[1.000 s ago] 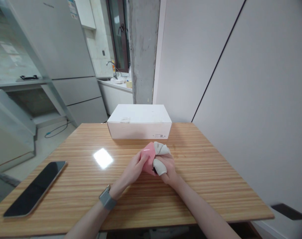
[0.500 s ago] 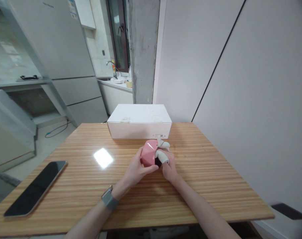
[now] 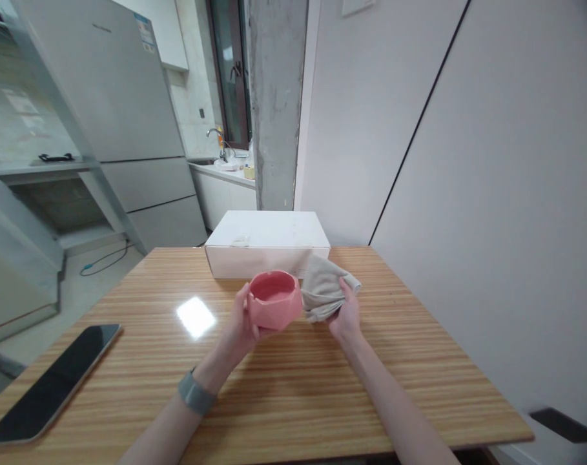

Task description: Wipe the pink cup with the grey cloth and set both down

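Left hand (image 3: pixel 243 321): we're grasping the glossy pink faceted bowl (image 3: pixel 275 314), mouth up, above the striped wooden table (image 3: pixel 283 400)!
Right hand (image 3: pixel 346 318): we're clutching a crumpled beige fabric cloth (image 3: pixel 323 289) beside it!
Beyond: one long white cardboard box (image 3: pixel 268 230).

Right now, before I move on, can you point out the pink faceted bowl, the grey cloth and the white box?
Pink faceted bowl (image 3: pixel 275 308): head view, front outer wall, just below the rim.
Grey cloth (image 3: pixel 323 289): head view, middle of the folded fabric.
White box (image 3: pixel 268 235): head view, top face.
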`<action>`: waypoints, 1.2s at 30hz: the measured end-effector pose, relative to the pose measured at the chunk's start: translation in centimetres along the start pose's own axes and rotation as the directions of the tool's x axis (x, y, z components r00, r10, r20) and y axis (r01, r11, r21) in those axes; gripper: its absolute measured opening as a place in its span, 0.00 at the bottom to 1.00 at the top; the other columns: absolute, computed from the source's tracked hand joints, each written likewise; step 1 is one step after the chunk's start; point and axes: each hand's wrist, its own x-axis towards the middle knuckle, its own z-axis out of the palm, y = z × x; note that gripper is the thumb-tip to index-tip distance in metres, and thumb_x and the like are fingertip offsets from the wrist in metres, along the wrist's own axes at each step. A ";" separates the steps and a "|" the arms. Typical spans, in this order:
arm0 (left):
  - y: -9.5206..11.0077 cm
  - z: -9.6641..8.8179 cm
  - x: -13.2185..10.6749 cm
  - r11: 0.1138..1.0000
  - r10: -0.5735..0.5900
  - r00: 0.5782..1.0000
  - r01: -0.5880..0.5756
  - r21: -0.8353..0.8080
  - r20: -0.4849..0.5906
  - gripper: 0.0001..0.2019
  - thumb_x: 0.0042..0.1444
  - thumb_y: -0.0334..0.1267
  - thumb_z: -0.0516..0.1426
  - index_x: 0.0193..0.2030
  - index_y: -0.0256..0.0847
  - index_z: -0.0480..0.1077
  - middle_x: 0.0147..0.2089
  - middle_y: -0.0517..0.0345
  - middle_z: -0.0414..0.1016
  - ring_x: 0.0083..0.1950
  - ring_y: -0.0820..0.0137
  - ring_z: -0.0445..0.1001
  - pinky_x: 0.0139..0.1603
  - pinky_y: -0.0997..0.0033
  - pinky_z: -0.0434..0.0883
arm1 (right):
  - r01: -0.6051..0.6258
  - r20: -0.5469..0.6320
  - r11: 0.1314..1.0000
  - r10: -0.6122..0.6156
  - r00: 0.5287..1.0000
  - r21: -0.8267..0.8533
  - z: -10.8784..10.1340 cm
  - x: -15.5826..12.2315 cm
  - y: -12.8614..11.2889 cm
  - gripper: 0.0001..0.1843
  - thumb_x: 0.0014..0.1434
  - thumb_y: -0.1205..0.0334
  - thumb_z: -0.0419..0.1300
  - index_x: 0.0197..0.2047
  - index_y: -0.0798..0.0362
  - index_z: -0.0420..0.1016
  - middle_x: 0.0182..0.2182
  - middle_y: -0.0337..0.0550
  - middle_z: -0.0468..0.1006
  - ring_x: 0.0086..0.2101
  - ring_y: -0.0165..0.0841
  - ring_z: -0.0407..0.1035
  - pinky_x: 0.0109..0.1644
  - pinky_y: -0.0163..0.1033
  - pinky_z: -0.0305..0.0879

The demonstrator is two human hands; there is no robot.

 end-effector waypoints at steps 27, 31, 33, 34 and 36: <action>-1.4 0.2 0.0 0.990 -0.040 0.998 0.032 0.136 0.052 0.19 0.57 0.44 0.56 0.51 0.35 0.70 0.48 0.46 0.77 0.45 0.64 0.77 0.44 0.69 0.75 | 0.159 0.351 0.965 -0.077 0.933 -0.211 0.4 -2.9 2.4 0.17 0.52 0.47 0.62 0.40 0.49 0.77 0.42 0.38 0.80 0.51 0.37 0.69 0.58 0.42 0.62; -1.4 -0.4 0.2 0.954 -0.191 0.982 0.186 0.236 -0.001 0.23 0.57 0.54 0.52 0.50 0.37 0.71 0.43 0.48 0.78 0.35 0.65 0.77 0.29 0.69 0.75 | 0.018 0.341 0.981 0.050 0.939 -0.192 0.4 -2.4 2.1 0.18 0.49 0.45 0.63 0.36 0.51 0.78 0.37 0.40 0.81 0.48 0.40 0.71 0.54 0.45 0.66; -1.5 -0.8 0.3 0.947 -0.217 0.976 0.205 0.246 0.022 0.23 0.56 0.54 0.54 0.50 0.38 0.70 0.42 0.49 0.79 0.34 0.64 0.77 0.26 0.68 0.75 | -0.036 0.359 0.979 0.109 0.927 -0.203 0.4 -2.5 2.0 0.18 0.47 0.45 0.64 0.35 0.51 0.79 0.35 0.41 0.82 0.48 0.41 0.72 0.54 0.45 0.66; -1.5 -1.0 0.4 0.947 -0.226 0.974 0.213 0.240 0.026 0.23 0.56 0.54 0.54 0.50 0.38 0.70 0.43 0.49 0.79 0.34 0.64 0.77 0.25 0.67 0.75 | -0.050 0.371 0.978 0.124 0.920 -0.203 0.5 -2.6 2.1 0.18 0.47 0.46 0.65 0.34 0.51 0.78 0.35 0.41 0.82 0.48 0.41 0.71 0.54 0.45 0.66; -1.5 -1.3 0.6 0.950 -0.228 0.974 0.221 0.219 0.008 0.22 0.56 0.52 0.53 0.49 0.37 0.70 0.44 0.47 0.78 0.34 0.63 0.77 0.25 0.66 0.76 | -0.052 0.389 0.979 0.126 0.913 -0.197 0.5 -2.6 2.3 0.18 0.47 0.47 0.65 0.35 0.51 0.78 0.36 0.41 0.81 0.48 0.40 0.71 0.55 0.44 0.65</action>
